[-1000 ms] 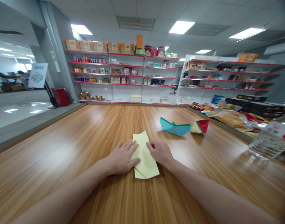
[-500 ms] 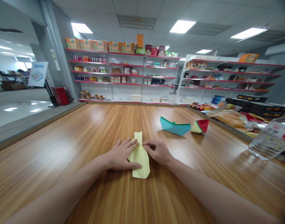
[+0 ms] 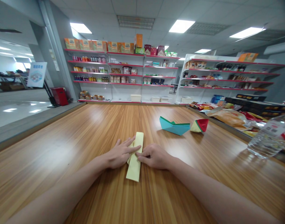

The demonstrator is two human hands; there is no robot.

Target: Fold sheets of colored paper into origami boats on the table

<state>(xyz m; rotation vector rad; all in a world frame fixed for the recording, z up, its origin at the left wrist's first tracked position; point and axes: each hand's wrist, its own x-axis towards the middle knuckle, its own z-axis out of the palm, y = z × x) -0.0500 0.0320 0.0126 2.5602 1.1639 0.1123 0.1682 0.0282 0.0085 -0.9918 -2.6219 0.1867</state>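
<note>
A pale yellow sheet of paper (image 3: 134,169), folded into a narrow strip, lies on the wooden table in front of me, slightly tilted. My left hand (image 3: 119,154) rests on it from the left, open, fingers stretched across the strip; a loose yellow flap shows under them. From the right, my right hand (image 3: 156,156) touches the strip's right side, its fingers curled and the index finger and thumb closed at the paper. Whether paper sits between those two fingertips is hard to see. Farther off to the right stands a folded teal paper boat (image 3: 175,128) with a green rim.
Beside the boat is a small red, yellow and green folded paper piece (image 3: 199,125). A clear plastic bottle (image 3: 268,140) stands at the right edge, near snack packages (image 3: 231,118). Behind the wooden table (image 3: 63,130) are stocked shelves (image 3: 126,71).
The yellow paper's right part has been folded over to the left, leaving a narrower strip. My right hand has moved slightly left and down onto its edge.
</note>
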